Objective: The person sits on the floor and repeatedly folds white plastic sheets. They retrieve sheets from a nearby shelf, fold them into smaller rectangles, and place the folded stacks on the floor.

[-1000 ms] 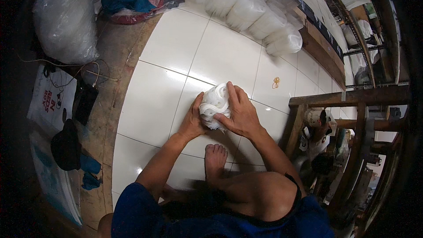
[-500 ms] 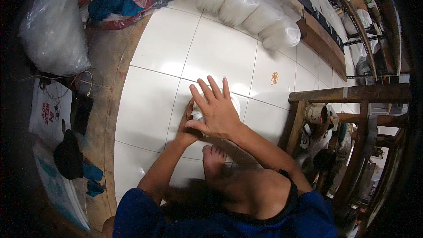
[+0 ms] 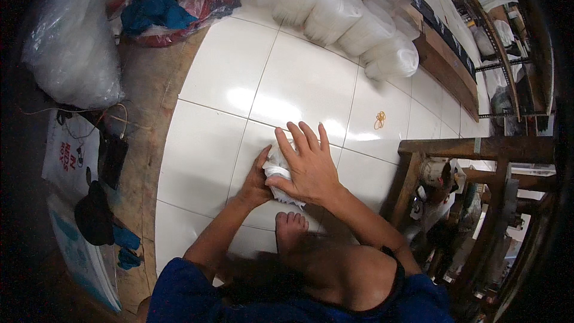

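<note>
Bundle [image 3: 277, 171] of white material sits between the fingers of the left hand [image 3: 255, 182] and the right hand [image 3: 312, 172], over the tiled floor [image 3: 203, 149]. The left fingers are clasped on its left side, their tips hidden; the 4 right fingers are spread apart across its right side, thumb against it. Nearer the body than the fingers is a bare foot [image 3: 291, 227]; to their right, yellow bands [image 3: 379, 121]; beyond them, translucent packs [image 3: 332, 17]; farther right, a wooden frame [image 3: 478, 148].
</note>
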Demonstrator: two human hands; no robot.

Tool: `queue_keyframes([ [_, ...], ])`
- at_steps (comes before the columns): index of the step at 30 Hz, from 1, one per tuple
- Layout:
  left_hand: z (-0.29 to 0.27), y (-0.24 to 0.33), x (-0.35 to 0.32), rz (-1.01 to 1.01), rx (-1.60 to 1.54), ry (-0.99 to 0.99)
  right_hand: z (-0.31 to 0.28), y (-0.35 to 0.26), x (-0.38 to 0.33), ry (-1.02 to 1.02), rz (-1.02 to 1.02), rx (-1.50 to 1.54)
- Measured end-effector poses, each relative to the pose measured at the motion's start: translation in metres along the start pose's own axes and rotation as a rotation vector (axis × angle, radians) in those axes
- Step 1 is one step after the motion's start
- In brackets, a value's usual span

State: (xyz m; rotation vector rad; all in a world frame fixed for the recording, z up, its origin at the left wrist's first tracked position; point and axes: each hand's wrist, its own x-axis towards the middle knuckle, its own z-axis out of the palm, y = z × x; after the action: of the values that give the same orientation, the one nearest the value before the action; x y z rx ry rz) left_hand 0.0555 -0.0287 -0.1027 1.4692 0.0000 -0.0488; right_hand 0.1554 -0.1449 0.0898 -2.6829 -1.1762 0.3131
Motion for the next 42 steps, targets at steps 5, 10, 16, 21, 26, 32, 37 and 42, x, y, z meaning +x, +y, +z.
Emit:
queue_keyframes([
  [5, 0.000, -0.016, 0.007, 0.145, 0.276, 0.037, 0.002, 0.055, -0.020, 0.412, 0.207, 0.624],
  [10, 0.001, -0.024, 0.041, 0.134, 0.251, -0.064, 0.057, 0.109, -0.064, 0.322, 0.921, 1.601],
  [16, -0.004, 0.024, 0.139, 0.293, 0.600, -0.212, 0.075, 0.090, -0.045, 0.413, 0.777, 2.060],
  [21, 0.010, 0.071, 0.260, 0.196, 0.942, -0.246, 0.062, 0.170, 0.012, 0.657, 0.689, 2.050],
  [26, 0.043, 0.110, 0.331, -0.163, 0.951, -0.021, 0.050, 0.215, 0.081, 0.946, 0.659, 2.015],
  [32, 0.002, 0.046, 0.279, 0.078, 0.667, -0.112, 0.051, 0.246, 0.136, 1.062, 0.596, 2.267],
  [37, -0.100, 0.034, 0.068, -0.255, 0.913, -0.482, 0.098, 0.246, 0.080, 0.894, 0.917, 2.252],
  [42, -0.161, 0.174, -0.119, -0.697, 0.907, -0.392, 0.123, 0.159, 0.032, 0.611, 1.008, 1.614],
])
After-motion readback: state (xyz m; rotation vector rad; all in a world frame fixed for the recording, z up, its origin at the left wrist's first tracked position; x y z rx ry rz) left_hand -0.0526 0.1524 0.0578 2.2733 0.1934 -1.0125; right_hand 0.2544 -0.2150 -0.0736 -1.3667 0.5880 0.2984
